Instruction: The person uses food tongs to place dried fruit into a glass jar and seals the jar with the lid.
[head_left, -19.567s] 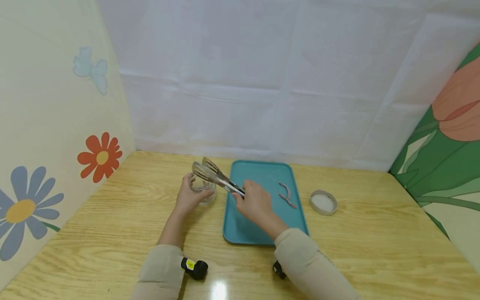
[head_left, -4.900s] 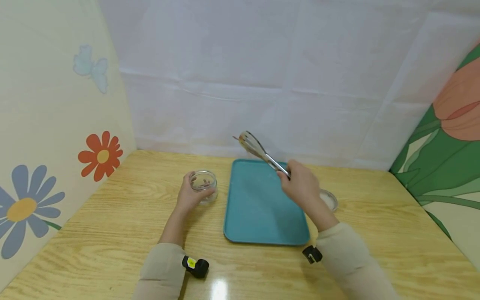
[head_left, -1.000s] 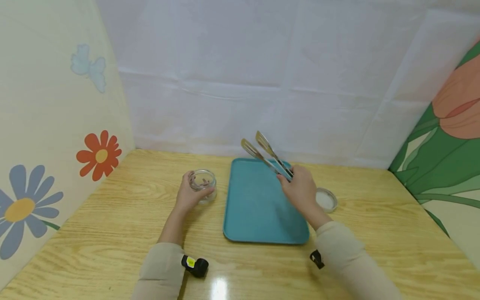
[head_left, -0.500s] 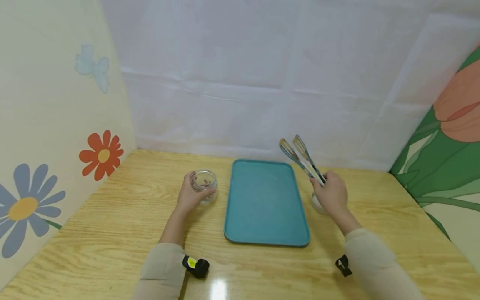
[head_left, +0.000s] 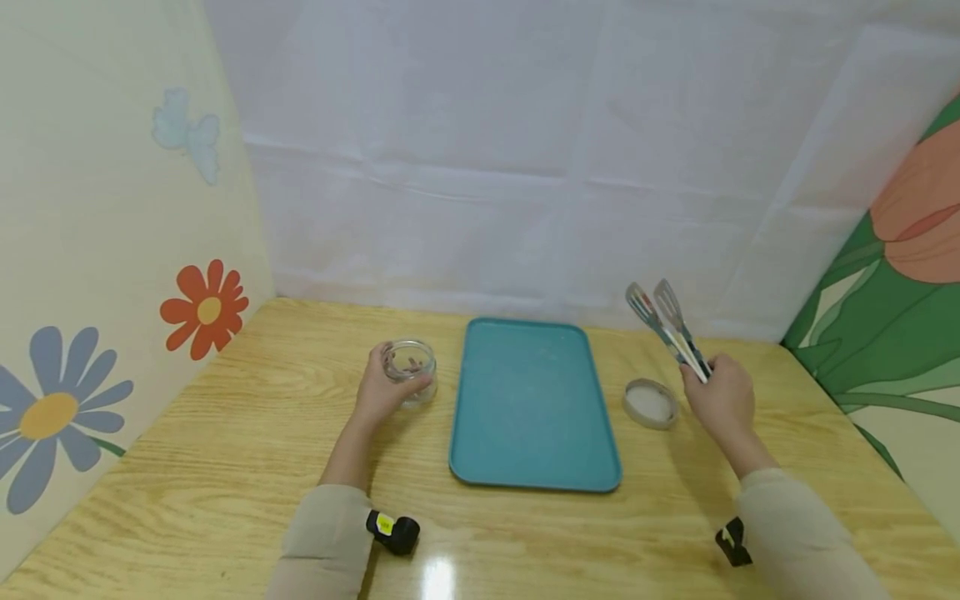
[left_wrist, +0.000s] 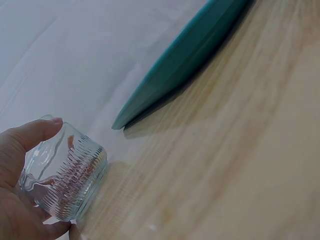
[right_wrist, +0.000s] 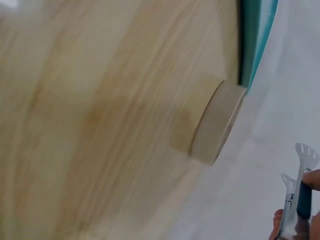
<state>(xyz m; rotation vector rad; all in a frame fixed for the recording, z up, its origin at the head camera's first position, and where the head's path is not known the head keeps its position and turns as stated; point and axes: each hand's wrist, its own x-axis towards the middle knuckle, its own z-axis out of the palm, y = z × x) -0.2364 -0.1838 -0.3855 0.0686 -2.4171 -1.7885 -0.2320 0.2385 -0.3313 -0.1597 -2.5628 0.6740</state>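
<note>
My left hand point(head_left: 381, 390) grips a clear glass jar point(head_left: 422, 387) that stands on the table left of the tray, thumb in front and fingers round the far side. In the left wrist view, reddish-brown strips point(left_wrist: 75, 175) lie inside the jar's ribbed wall. My right hand point(head_left: 722, 402) holds metal tongs point(head_left: 670, 329) in the air, past the right side of the tray. The tongs' slotted heads point up and stand apart, with nothing between them. Beside that hand, a round lid point(head_left: 651, 405) lies on the table with its hollow side up.
A teal rectangular tray point(head_left: 534, 408) lies bare in the middle of the wooden table point(head_left: 525, 542). A white sheet point(head_left: 487, 150) hangs behind the table's back edge. Painted panels with flowers point(head_left: 204, 311) stand at both sides.
Two strips seen earlier on the tray are no longer there. Within the last second, my right hand has carried the tongs rightward, off the tray and past the lid. The left hand stays on the jar.
</note>
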